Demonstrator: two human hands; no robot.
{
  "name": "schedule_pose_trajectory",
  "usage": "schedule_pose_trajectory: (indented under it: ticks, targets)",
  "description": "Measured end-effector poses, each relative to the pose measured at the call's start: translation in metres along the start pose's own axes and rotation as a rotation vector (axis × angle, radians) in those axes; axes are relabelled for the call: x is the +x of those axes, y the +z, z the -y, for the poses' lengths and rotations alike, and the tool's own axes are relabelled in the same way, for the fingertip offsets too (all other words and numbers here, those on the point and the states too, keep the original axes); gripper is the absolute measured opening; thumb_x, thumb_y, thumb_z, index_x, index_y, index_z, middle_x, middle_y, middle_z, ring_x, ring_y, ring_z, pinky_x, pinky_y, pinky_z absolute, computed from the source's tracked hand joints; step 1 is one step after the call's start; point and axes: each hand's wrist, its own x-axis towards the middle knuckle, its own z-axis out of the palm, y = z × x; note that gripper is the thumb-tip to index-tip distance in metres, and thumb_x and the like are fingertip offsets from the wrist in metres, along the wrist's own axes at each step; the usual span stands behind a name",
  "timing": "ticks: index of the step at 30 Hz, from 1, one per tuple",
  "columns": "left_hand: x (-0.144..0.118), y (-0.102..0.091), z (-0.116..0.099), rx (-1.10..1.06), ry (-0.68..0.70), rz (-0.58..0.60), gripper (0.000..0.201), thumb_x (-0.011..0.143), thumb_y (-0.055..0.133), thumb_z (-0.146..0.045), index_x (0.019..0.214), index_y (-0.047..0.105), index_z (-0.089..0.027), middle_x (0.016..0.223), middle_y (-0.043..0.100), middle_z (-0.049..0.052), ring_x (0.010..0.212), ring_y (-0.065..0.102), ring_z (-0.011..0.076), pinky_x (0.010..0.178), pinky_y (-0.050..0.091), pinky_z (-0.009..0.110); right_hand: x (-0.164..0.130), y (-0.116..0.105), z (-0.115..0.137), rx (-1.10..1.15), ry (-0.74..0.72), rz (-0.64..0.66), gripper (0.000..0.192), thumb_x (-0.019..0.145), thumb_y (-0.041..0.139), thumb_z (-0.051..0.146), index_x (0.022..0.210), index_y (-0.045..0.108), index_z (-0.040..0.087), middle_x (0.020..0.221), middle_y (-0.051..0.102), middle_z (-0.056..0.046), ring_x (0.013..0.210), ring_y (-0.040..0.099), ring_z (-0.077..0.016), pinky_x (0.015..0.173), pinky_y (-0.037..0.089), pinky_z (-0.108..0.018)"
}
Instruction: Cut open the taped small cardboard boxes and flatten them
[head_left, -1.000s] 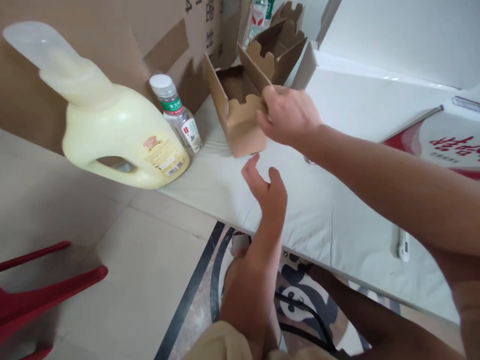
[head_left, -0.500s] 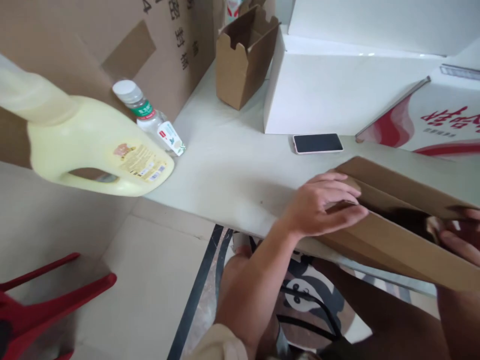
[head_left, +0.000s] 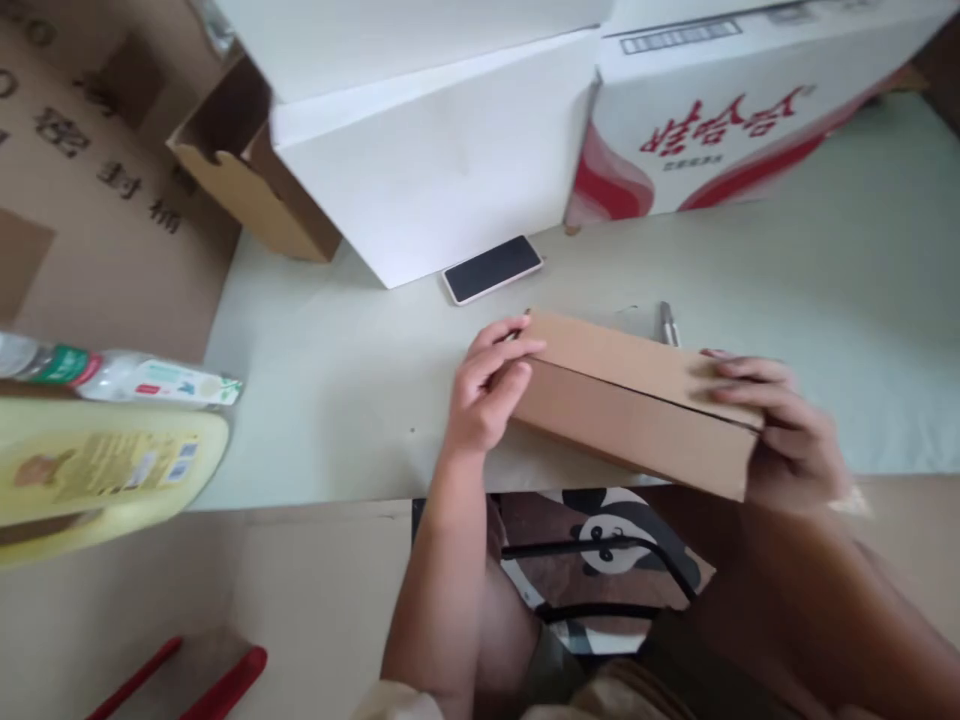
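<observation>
A long brown cardboard box [head_left: 622,415] lies near the table's front edge, slanting down to the right. Its two top flaps meet along a narrow dark seam. My left hand [head_left: 484,385] grips the box's left end, fingers on the top and thumb on the near panel. Around the right end is my right hand [head_left: 799,430], slightly blurred, with its fingertips over the top flap and the palm against the end. What is inside the box is hidden.
Behind the box lie a phone [head_left: 493,270] and a silver pen-like object [head_left: 669,325]. White cartons [head_left: 450,170] and an open brown box [head_left: 255,190] line the back. A clear bottle [head_left: 142,378] and a yellow jug [head_left: 112,470] stand left; red stool legs [head_left: 225,685] show below.
The view has swung right. My right hand has come out of the box opening to its right end, and the top flaps have closed. My left hand stays at the left end.
</observation>
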Motion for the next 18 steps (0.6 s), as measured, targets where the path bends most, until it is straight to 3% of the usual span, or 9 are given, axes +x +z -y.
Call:
schedule_pose_trajectory:
  ticks: [3, 6, 9, 12, 14, 16, 18]
  targets:
    - [0.003, -0.006, 0.004, 0.001, -0.049, -0.05, 0.023, 0.094, 0.065, -0.043, 0.097, 0.081, -0.026, 0.126, 0.071, 0.007, 0.121, 0.065, 0.0276, 0.109, 0.05, 0.047, -0.001, -0.002, -0.001, 0.108, 0.05, -0.033, 0.036, 0.093, 0.049, 0.039, 0.123, 0.07, 0.037, 0.13, 0.063, -0.005, 0.128, 0.06, -0.0303, 0.112, 0.046, -0.057]
    - [0.004, -0.013, 0.009, 0.006, -0.094, -0.147, 0.023, 0.088, 0.07, -0.046, 0.092, 0.082, -0.026, 0.126, 0.072, 0.005, 0.122, 0.065, 0.0308, 0.114, 0.046, 0.053, -0.003, -0.006, -0.007, 0.013, 0.117, -0.052, 0.037, 0.096, 0.048, 0.041, 0.13, 0.062, 0.035, 0.136, 0.059, -0.007, 0.131, 0.057, -0.0291, 0.109, 0.05, -0.051]
    - [0.005, -0.021, 0.011, -0.028, -0.154, -0.265, 0.027, 0.079, 0.077, -0.048, 0.087, 0.081, -0.022, 0.133, 0.07, 0.006, 0.129, 0.06, 0.0371, 0.118, 0.04, 0.057, -0.004, -0.011, -0.01, -0.138, 0.29, -0.004, 0.035, 0.099, 0.045, 0.039, 0.127, 0.061, 0.028, 0.124, 0.066, -0.01, 0.117, 0.065, -0.0267, 0.098, 0.054, -0.045]
    - [0.008, -0.027, 0.009, -0.038, -0.236, -0.396, 0.027, 0.075, 0.079, -0.047, 0.086, 0.08, -0.021, 0.139, 0.066, 0.007, 0.137, 0.054, 0.0388, 0.12, 0.038, 0.058, -0.004, -0.013, -0.008, -0.166, 0.407, 0.189, 0.036, 0.101, 0.04, 0.039, 0.116, 0.067, 0.021, 0.105, 0.075, -0.009, 0.097, 0.071, -0.0265, 0.087, 0.056, -0.044]
    - [0.008, -0.026, 0.008, -0.045, -0.279, -0.458, 0.027, 0.074, 0.078, -0.047, 0.086, 0.078, -0.024, 0.141, 0.065, 0.006, 0.137, 0.055, 0.0362, 0.118, 0.041, 0.054, -0.004, -0.011, -0.006, -0.089, 0.374, 0.363, 0.043, 0.103, 0.036, 0.043, 0.119, 0.069, 0.02, 0.107, 0.077, -0.01, 0.097, 0.072, -0.0275, 0.086, 0.057, -0.044]
    - [0.008, -0.02, 0.01, -0.086, -0.341, -0.501, 0.028, 0.074, 0.077, -0.049, 0.089, 0.077, -0.025, 0.137, 0.068, 0.005, 0.134, 0.058, 0.0325, 0.112, 0.049, 0.048, -0.006, -0.006, -0.005, 0.008, 0.251, 0.462, 0.052, 0.103, 0.034, 0.05, 0.136, 0.062, 0.021, 0.126, 0.073, -0.012, 0.115, 0.069, -0.0301, 0.096, 0.055, -0.048]
    - [0.007, -0.008, 0.012, -0.141, -0.466, -0.532, 0.033, 0.073, 0.077, -0.05, 0.093, 0.076, -0.023, 0.122, 0.074, 0.007, 0.124, 0.065, 0.0302, 0.099, 0.057, 0.042, -0.01, 0.001, -0.004, 0.023, 0.124, 0.461, 0.06, 0.102, 0.033, 0.057, 0.152, 0.049, 0.025, 0.15, 0.058, -0.012, 0.143, 0.049, -0.0331, 0.114, 0.043, -0.056]
